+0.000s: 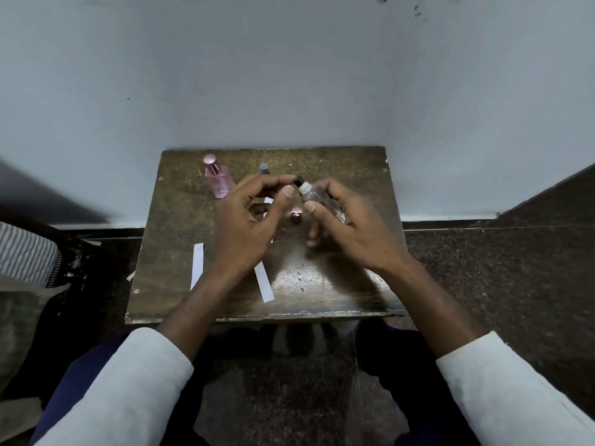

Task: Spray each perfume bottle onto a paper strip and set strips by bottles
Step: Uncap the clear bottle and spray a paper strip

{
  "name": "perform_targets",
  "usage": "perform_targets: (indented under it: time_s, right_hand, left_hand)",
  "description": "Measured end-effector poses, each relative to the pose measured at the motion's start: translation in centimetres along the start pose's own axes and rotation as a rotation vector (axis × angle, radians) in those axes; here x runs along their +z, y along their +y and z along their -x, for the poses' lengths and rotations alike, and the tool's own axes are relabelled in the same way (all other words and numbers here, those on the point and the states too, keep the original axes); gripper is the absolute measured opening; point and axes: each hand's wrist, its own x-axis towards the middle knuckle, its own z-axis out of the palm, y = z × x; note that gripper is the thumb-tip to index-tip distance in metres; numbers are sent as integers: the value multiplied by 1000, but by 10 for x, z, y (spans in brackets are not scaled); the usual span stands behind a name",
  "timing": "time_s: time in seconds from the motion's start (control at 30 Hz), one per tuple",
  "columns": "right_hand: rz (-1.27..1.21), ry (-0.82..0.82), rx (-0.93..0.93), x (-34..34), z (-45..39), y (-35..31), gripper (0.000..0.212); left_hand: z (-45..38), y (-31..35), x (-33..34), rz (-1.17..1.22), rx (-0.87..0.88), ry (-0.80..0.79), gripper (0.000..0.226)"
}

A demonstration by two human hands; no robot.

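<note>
My right hand (344,226) grips a clear perfume bottle (317,196), tilted with its white neck toward the left. My left hand (254,217) pinches the small black cap (300,180) at the bottle's top with thumb and fingertips. A pink bottle (219,180) with a round pink cap stands at the table's back left. A grey-capped bottle (264,169) shows behind my left hand, mostly hidden. A small bottle with a pink cap (296,214) stands between my hands. Two white paper strips lie on the table: one strip (197,265) at left, another strip (264,283) under my left wrist.
The small dark wooden table (338,284) stands against a pale wall (289,75). Striped cloth (25,252) lies at the left. A paper scrap (131,275) hangs off the table's left edge. Dark speckled floor (483,268) surrounds the table.
</note>
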Motion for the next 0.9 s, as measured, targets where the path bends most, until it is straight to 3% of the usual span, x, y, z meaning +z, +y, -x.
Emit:
perform_targets:
  time_s: [0.13,0.27,0.43,0.77,0.9]
  right_hand:
    - [72,-18,-43,7,-3,3,17]
    - [292,134,-158,13,-9,6,27]
    - [348,190,-185,19,-14,4,33]
    - [449,245,-234,32,-20,-2,31]
    - [489,278,-254,36,-21,-1,28]
  left_hand:
    - [1,0,-10,106,-29,-51,14]
    - [1,-3,-19,137,-40,-90,14]
    - [2,-10,-27,148,-47,-133,18]
    - [0,-17,-36,20,-72,28,9]
    - [1,-21,-39,6,-128,-9,8]
